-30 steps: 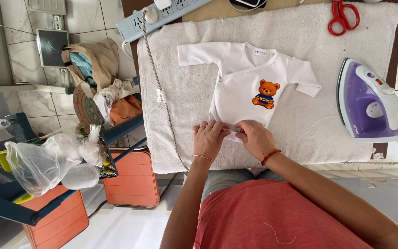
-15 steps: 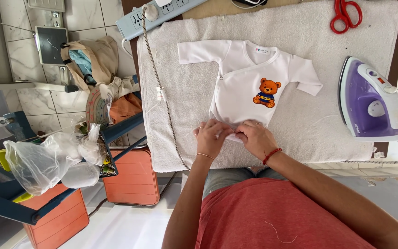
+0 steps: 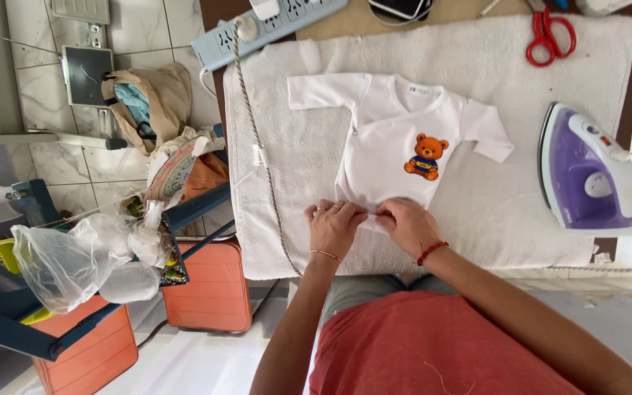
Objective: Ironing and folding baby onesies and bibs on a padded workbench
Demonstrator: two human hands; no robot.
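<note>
A white baby bodysuit (image 3: 389, 139) with an orange bear print (image 3: 426, 156) lies flat on a white towel (image 3: 491, 66) spread over the table. Its sleeves point out to both sides. My left hand (image 3: 334, 225) and my right hand (image 3: 404, 223) meet at the garment's bottom edge, fingers pinched on the crotch flap. A thin bracelet circles my left wrist and a red cord my right.
A purple and white iron (image 3: 590, 172) stands on the towel at the right. Red scissors (image 3: 548, 33) lie at the far edge. A power strip (image 3: 265, 25) and its braided cord (image 3: 261, 146) run along the left. Orange crates (image 3: 210, 281), a plastic bag (image 3: 67, 256) and clutter fill the floor at left.
Both hands stay at the bodysuit's bottom edge, fingers working slightly closer together. The garment has not shifted.
</note>
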